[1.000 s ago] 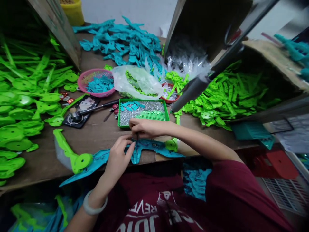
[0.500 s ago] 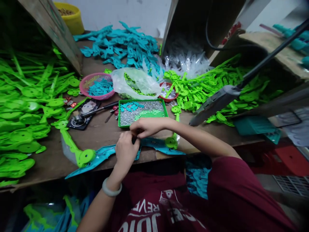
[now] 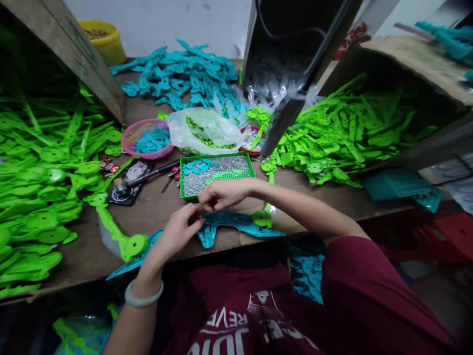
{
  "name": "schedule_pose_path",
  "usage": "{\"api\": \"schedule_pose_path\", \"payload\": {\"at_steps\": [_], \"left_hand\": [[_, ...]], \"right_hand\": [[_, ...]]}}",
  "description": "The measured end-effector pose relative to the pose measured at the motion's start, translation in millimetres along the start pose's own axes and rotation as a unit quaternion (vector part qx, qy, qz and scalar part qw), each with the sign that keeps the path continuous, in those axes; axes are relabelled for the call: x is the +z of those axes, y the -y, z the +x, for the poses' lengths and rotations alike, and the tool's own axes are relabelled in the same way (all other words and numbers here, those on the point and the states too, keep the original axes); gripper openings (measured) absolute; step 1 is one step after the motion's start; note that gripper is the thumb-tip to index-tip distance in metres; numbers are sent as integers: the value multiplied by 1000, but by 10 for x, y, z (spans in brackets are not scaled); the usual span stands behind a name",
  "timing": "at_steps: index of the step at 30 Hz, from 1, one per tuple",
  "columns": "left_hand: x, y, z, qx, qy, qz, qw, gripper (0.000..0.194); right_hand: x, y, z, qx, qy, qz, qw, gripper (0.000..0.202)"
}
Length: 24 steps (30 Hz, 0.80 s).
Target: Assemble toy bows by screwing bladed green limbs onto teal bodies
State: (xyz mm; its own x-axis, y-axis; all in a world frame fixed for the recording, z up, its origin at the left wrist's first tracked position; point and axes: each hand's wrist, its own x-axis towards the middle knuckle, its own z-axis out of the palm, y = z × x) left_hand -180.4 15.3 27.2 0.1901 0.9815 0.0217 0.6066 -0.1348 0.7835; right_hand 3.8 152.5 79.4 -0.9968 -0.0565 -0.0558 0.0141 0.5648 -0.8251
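Observation:
A long blue plastic piece [image 3: 240, 223] lies along the front edge of the table, with a green round-ended arm [image 3: 131, 246] joined at its left and a green disc [image 3: 261, 218] at its right. My left hand [image 3: 177, 231], bent at the knuckles, rests at the middle of the blue piece. Just right of it, my right hand [image 3: 225, 193] has its fingers pinched together above the piece; what they hold is too small to make out. Behind the hands stands a green tray [image 3: 252, 170] of small metal parts and blue bits.
An electric screwdriver [image 3: 283, 123] hangs at the right of centre. Green parts [image 3: 332, 133] are heaped on the right and more [image 3: 44, 187] on the left. A pink basket [image 3: 129, 140], plastic bag [image 3: 181, 128], blue pile [image 3: 195, 74] and yellow bucket [image 3: 114, 47] stand behind.
My left hand has shifted left and lowered, showing more of the blue piece's middle. My right hand has barely moved. The hanging screwdriver has swung left.

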Motion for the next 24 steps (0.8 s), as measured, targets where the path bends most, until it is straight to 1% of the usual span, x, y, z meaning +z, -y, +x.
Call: {"api": "schedule_pose_path", "payload": {"at_steps": [1, 3, 4, 5, 6, 7, 9, 11, 12, 14, 17, 18, 20, 22, 24], "left_hand": [[-31, 12, 22, 4, -17, 21, 1000, 17], [-73, 20, 104, 7, -46, 28, 999, 22], [-84, 9, 166, 10, -46, 20, 999, 25], [-89, -12, 238, 16, -34, 6, 999, 27], [-85, -43, 318, 32, -4, -13, 999, 29], [-74, -81, 402, 58, 41, -35, 997, 30], [-23, -161, 570, 136, 145, -66, 978, 35], [62, -222, 714, 223, 223, -44, 948, 45], [113, -239, 770, 256, 240, -11, 936, 48], [206, -240, 834, 289, 233, 60, 927, 44], [258, -164, 791, 288, 187, 104, 934, 22], [246, -125, 739, 280, 165, 105, 940, 17], [201, -38, 586, 264, 120, 103, 952, 13], [169, 37, 389, 244, 68, 101, 962, 14], [188, 85, 186, 222, 18, 105, 969, 15]], "right_hand": [[8, 26, 10, -3, 2, -7, 1000, 25], [54, 96, 29, -13, 9, -43, 999, 26], [97, 142, 35, -22, 12, -79, 997, 25], [157, 195, 36, -35, 13, -130, 991, 22], [234, 254, 31, -50, 10, -191, 980, 17], [324, 316, 17, -64, 4, -259, 964, 13], [530, 439, -35, -82, -12, -385, 919, 16], [726, 542, -113, -91, -27, -463, 881, 22], [807, 581, -156, -95, -35, -482, 870, 23], [919, 628, -237, -104, -56, -495, 861, 23], [960, 618, -336, -105, -80, -502, 855, 22], [946, 589, -364, -101, -83, -506, 853, 22], [890, 495, -407, -80, -85, -511, 852, 19], [812, 359, -426, -30, -99, -503, 858, 19], [727, 206, -409, 26, -118, -473, 873, 20]]}}
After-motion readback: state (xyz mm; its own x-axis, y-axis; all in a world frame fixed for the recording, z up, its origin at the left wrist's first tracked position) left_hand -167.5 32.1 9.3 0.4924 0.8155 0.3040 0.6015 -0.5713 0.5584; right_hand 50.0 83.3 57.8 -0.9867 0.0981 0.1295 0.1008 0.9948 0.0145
